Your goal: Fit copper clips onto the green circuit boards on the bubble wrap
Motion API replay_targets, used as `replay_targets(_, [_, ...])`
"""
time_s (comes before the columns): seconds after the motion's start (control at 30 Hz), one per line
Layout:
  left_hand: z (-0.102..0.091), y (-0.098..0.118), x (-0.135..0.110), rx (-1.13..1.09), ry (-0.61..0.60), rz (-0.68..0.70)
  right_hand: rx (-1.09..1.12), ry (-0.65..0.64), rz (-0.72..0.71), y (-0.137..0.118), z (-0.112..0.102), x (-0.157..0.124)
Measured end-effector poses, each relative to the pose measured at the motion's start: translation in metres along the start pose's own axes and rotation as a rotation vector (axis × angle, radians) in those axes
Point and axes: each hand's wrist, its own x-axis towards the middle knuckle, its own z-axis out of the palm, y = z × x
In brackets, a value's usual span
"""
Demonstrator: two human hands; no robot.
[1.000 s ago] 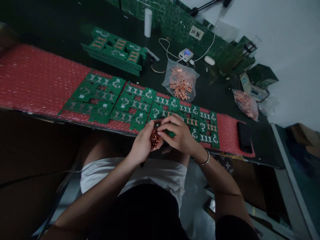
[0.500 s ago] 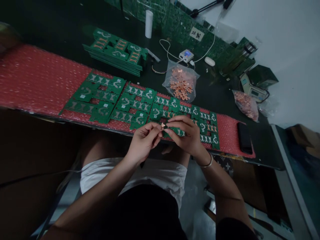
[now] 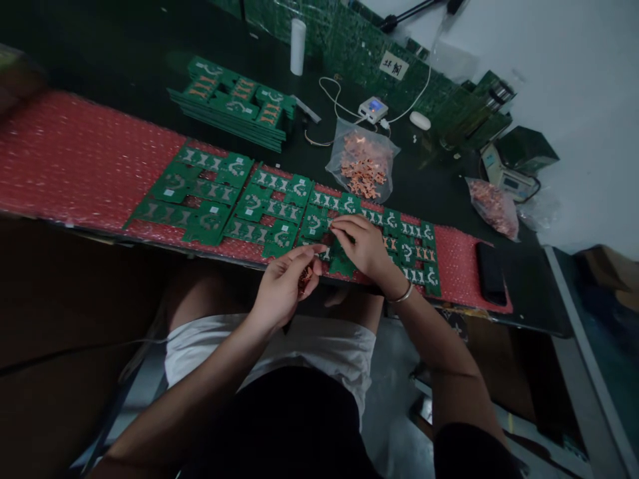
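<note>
My left hand (image 3: 284, 279) is closed around several small copper pieces (image 3: 305, 278), which show between the curled fingers. Thumb and forefinger are pressed together at the near edge of a green circuit board (image 3: 344, 262). Over that same board, my right hand (image 3: 363, 246) is closed in a pinch, fingertips down at its surface; whatever lies between them is too small and hidden to make out. Two green boards lie to the left, the nearer one (image 3: 252, 201) and the farther one (image 3: 197, 193). Another board (image 3: 419, 253) at the right carries copper pieces in its middle row.
Red bubble wrap (image 3: 94, 159) lies under the boards. Behind stand a board stack (image 3: 229, 106) and an open plastic bag (image 3: 364, 166) of copper pieces. Farther right are a second bag (image 3: 492, 207), a black phone (image 3: 490, 273) and a small white device (image 3: 372, 108) with cables.
My right hand has moved forward and slightly left from my left fingertips onto the board. The copper piece that showed at the left fingertips is no longer visible there.
</note>
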Motion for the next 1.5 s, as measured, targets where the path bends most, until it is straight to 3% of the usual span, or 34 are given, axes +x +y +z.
replay_targets(0.23, [-0.004, 0.003, -0.002, -0.016, -0.013, -0.007, -0.077, -0.075, -0.081, 0.011, 0.013, 0.005])
replay_targets(0.67, [-0.014, 0.004, 0.005, -0.009, -0.013, 0.029, -0.264, -0.201, -0.059, -0.009, -0.001, 0.007])
replay_targets(0.8, [-0.015, 0.002, 0.005, -0.010, -0.027, 0.031, -0.007, -0.142, -0.003, -0.035, -0.012, 0.006])
replay_targets(0.93, [-0.016, -0.002, 0.005, -0.015, -0.010, -0.008, 0.199, -0.191, -0.017, -0.059, -0.014, 0.006])
replay_targets(1.03, [-0.018, -0.005, 0.003, 0.011, -0.054, -0.012, 0.311, -0.226, 0.018, -0.065, -0.017, 0.007])
replay_targets(1.23, [-0.019, -0.005, -0.002, 0.196, -0.212, 0.012, 0.506, -0.273, 0.238, -0.065, -0.036, 0.001])
replay_targets(1.37, [-0.014, -0.010, -0.006, 0.297, -0.276, 0.034, 0.418, -0.173, 0.281, -0.064, -0.040, -0.015])
replay_targets(1.5, [-0.004, -0.018, -0.005, 0.305, -0.285, -0.007, 0.285, -0.003, 0.174, -0.060, -0.046, -0.037])
